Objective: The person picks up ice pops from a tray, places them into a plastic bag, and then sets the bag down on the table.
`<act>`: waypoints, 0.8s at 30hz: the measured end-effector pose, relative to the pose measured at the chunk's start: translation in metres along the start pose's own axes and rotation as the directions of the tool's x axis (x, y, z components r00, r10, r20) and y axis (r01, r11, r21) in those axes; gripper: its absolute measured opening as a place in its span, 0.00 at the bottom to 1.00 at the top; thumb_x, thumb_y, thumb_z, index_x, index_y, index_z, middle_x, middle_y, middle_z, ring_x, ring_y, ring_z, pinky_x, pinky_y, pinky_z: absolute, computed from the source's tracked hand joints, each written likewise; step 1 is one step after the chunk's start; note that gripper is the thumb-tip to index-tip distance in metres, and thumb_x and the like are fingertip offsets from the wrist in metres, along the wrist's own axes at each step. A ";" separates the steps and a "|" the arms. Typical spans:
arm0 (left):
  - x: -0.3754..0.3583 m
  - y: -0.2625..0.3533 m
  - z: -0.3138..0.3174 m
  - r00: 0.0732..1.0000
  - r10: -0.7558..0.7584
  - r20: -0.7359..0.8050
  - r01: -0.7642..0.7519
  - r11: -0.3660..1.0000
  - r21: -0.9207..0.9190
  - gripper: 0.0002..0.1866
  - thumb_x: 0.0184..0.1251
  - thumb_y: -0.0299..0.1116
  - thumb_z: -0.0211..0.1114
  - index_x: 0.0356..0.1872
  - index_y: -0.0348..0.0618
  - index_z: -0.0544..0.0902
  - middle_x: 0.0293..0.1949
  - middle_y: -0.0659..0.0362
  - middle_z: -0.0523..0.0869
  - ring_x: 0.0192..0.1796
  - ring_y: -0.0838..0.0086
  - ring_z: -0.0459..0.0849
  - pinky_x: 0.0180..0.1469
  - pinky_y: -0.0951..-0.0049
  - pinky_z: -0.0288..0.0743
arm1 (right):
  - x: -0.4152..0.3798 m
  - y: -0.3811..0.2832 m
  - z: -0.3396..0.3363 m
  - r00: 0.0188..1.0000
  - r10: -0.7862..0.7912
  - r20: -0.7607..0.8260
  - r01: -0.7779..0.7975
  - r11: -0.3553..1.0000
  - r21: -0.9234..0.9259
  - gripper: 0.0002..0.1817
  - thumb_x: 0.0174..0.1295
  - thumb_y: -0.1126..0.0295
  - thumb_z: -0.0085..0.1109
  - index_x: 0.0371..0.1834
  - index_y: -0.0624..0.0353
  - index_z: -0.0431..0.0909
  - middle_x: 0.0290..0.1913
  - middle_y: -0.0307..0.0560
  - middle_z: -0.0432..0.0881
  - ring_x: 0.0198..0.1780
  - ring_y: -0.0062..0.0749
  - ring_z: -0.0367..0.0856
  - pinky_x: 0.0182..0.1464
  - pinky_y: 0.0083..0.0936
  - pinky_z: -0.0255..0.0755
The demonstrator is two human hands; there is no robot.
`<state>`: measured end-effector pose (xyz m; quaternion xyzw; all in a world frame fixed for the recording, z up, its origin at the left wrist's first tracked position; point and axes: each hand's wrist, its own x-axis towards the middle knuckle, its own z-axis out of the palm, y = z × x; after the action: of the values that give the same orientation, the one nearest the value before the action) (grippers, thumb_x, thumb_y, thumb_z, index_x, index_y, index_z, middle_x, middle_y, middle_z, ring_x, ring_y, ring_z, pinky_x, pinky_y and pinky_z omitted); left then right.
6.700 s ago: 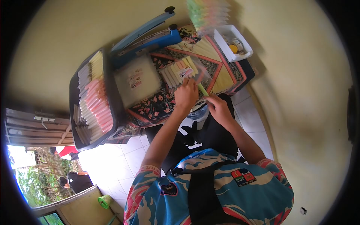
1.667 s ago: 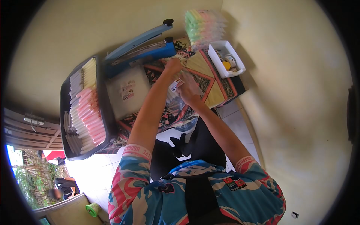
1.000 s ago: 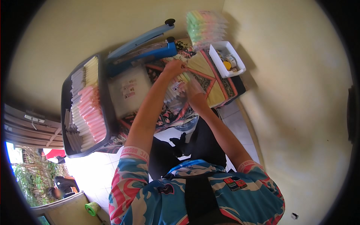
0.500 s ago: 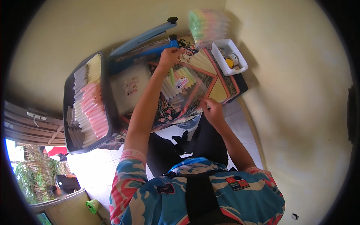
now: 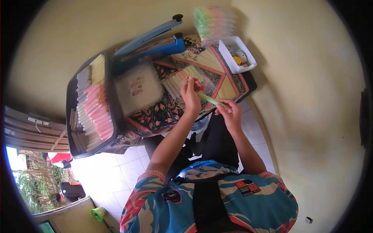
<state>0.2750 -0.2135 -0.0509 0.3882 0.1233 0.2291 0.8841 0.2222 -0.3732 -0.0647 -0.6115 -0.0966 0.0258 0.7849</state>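
**Green stick stretched between two hands above a patterned table**

Holds a slim green stick (image 5: 210, 99) at a slant, over the near side of the cloth-covered table (image 5: 155, 116). Grips the stick's right end between thumb and fingers of the right hand (image 5: 231, 112), closed to a pinch. Brings the left hand (image 5: 191, 95) to the other end, touching or just beside; cannot tell which. Bends the left fingers together above a clear packet (image 5: 175, 82) with a row of pale, pink and yellow-green sticks; cannot tell how far open, or with what in hold.

Differs from half a second ago: left hand lower, down from beside the blue sealer (image 5: 159, 51) to the packet, now mostly covering the label there; right hand no longer curled low by the table edge, but out on the stick.

Matches earlier around the hands: to the left, dark tub (image 5: 110, 83) of wrapped sticks (image 5: 95, 108) and flat clear bags (image 5: 148, 82); at the far right, white box (image 5: 246, 69) beside a stack of filled bags (image 5: 215, 25).
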 end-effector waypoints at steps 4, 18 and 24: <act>-0.004 0.001 -0.025 0.963 0.209 0.168 -0.267 0.813 0.517 0.10 0.70 0.34 0.66 0.38 0.37 0.80 0.35 0.56 0.83 0.37 0.71 0.82 0.43 0.71 0.74 | -0.002 -0.004 -0.027 0.985 0.053 -0.167 -0.041 0.997 0.072 0.11 0.68 0.73 0.61 0.49 0.67 0.77 0.35 0.48 0.84 0.29 0.27 0.83 0.33 0.24 0.81; -0.023 0.003 -0.035 0.697 0.088 0.711 -0.714 0.004 0.700 0.22 0.48 0.32 0.74 0.48 0.45 0.81 0.45 0.57 0.81 0.51 0.57 0.77 0.52 0.57 0.68 | -0.013 0.018 -0.068 0.985 0.138 -0.107 -0.104 0.956 0.273 0.13 0.64 0.76 0.65 0.51 0.63 0.79 0.38 0.44 0.83 0.35 0.24 0.80 0.39 0.21 0.75; -0.019 -0.002 -0.041 0.670 0.068 0.739 -0.734 -0.091 0.673 0.26 0.54 0.24 0.65 0.58 0.47 0.79 0.44 0.57 0.81 0.47 0.60 0.77 0.50 0.59 0.68 | -0.006 0.027 -0.066 0.992 0.008 -0.122 -0.005 1.000 0.025 0.13 0.69 0.72 0.59 0.54 0.63 0.77 0.38 0.43 0.81 0.35 0.23 0.79 0.38 0.21 0.75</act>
<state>0.2433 -0.1983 -0.0794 0.9282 -0.1157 0.2476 0.2526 0.2304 -0.4307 -0.1068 -0.6027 -0.0458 -0.0079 0.7966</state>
